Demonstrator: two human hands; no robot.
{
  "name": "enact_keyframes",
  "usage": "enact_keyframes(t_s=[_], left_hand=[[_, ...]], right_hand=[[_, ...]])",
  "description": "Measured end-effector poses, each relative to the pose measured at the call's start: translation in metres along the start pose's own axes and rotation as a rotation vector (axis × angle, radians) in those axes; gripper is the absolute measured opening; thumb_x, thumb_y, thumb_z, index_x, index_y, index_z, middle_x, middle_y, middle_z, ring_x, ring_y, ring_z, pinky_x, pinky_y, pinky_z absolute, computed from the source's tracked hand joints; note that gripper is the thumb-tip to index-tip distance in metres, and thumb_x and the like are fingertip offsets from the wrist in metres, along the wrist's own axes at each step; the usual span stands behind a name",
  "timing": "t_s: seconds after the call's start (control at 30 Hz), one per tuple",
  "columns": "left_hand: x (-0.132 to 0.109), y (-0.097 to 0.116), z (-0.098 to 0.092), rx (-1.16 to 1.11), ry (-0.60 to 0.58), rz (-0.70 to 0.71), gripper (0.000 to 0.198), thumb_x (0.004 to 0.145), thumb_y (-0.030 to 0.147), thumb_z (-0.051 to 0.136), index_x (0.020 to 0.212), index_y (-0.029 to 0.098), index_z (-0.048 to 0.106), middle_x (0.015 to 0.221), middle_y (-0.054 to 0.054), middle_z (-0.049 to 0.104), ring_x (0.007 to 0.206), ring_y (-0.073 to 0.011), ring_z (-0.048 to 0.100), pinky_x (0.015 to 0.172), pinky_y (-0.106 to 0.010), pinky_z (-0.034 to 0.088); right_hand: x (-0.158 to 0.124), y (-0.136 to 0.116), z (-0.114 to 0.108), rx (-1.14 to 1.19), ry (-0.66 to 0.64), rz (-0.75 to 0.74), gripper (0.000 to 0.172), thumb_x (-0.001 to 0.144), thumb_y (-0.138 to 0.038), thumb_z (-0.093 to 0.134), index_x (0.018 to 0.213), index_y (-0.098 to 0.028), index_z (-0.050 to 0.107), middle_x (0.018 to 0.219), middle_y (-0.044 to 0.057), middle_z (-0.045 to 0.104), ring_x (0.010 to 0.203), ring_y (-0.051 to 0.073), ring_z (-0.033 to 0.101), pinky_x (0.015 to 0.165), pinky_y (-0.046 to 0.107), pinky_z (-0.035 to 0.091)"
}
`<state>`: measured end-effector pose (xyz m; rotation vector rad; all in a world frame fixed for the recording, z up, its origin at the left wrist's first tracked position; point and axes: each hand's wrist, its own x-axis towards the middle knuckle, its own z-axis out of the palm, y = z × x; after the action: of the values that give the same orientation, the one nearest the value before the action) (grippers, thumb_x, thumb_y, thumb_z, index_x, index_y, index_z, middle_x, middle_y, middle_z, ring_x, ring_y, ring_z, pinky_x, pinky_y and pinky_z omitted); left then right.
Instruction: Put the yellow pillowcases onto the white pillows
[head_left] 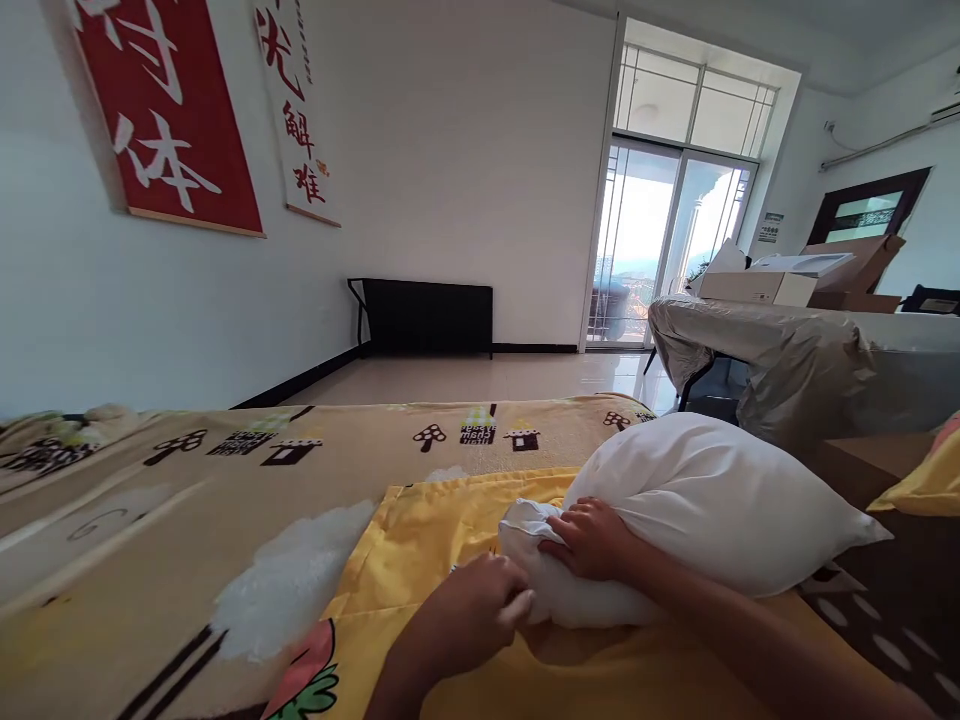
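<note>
A plump white pillow (697,500) lies on a yellow pillowcase (420,530) spread over the bed. My right hand (589,540) is closed on the pillow's near left end, where the white fabric bunches up under the fingers. Just left of that end, my left hand (487,605) is curled into a fist low over the yellow cloth. Whatever its fingers hold, if anything, is hidden. A printed strawberry (304,675) shows at the cloth's lower left corner.
Under the yellow cloth is a beige patterned blanket (180,500). To the right stands a table covered in plastic sheeting (795,350), with open boxes (757,288) on it. Another yellow cloth (919,485) sits at the right edge. A black folded frame (427,318) leans against the far wall.
</note>
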<state>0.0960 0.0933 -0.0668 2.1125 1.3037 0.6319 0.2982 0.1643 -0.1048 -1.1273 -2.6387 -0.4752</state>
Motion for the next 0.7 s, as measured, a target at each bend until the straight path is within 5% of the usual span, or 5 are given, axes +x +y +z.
enact_keyframes(t_s=[0.13, 0.27, 0.47, 0.7], left_hand=[[0.022, -0.042, -0.023, 0.074, 0.070, -0.095, 0.025, 0.068, 0.015, 0.041, 0.065, 0.021, 0.064, 0.066, -0.003, 0.065, 0.064, -0.0175, 0.059, 0.061, -0.024, 0.040], [0.051, -0.078, 0.002, 0.117, 0.041, -0.087, 0.025, 0.064, 0.013, 0.045, 0.071, 0.021, 0.068, 0.094, -0.006, 0.069, 0.091, -0.0202, 0.061, 0.082, -0.026, 0.042], [0.067, -0.100, 0.037, 0.203, 0.002, -0.109, 0.035, 0.079, 0.023, 0.044, 0.107, 0.026, 0.064, 0.130, -0.009, 0.057, 0.123, -0.0263, 0.048, 0.099, -0.042, 0.032], [0.070, -0.112, 0.041, 0.329, 0.041, -0.077, 0.029, 0.084, 0.027, 0.045, 0.106, 0.028, 0.064, 0.124, -0.008, 0.061, 0.119, -0.0252, 0.051, 0.095, -0.042, 0.032]], right_hand=[[-0.007, -0.006, 0.002, -0.026, 0.022, -0.017, 0.040, 0.094, -0.049, 0.038, 0.083, -0.018, 0.063, 0.074, 0.006, 0.070, 0.067, 0.018, 0.063, 0.064, 0.029, 0.036], [-0.016, -0.017, 0.003, -0.086, 0.045, -0.039, 0.041, 0.094, -0.048, 0.038, 0.081, -0.018, 0.062, 0.071, 0.006, 0.069, 0.064, 0.018, 0.062, 0.061, 0.030, 0.033], [-0.024, -0.045, 0.010, -0.178, 0.039, -0.075, 0.039, 0.093, -0.047, 0.040, 0.076, -0.018, 0.059, 0.068, 0.005, 0.067, 0.059, 0.018, 0.061, 0.056, 0.030, 0.030], [-0.027, -0.071, 0.011, -0.278, 0.005, -0.077, 0.036, 0.090, -0.047, 0.045, 0.074, -0.017, 0.057, 0.062, 0.008, 0.063, 0.054, 0.020, 0.059, 0.051, 0.030, 0.029]])
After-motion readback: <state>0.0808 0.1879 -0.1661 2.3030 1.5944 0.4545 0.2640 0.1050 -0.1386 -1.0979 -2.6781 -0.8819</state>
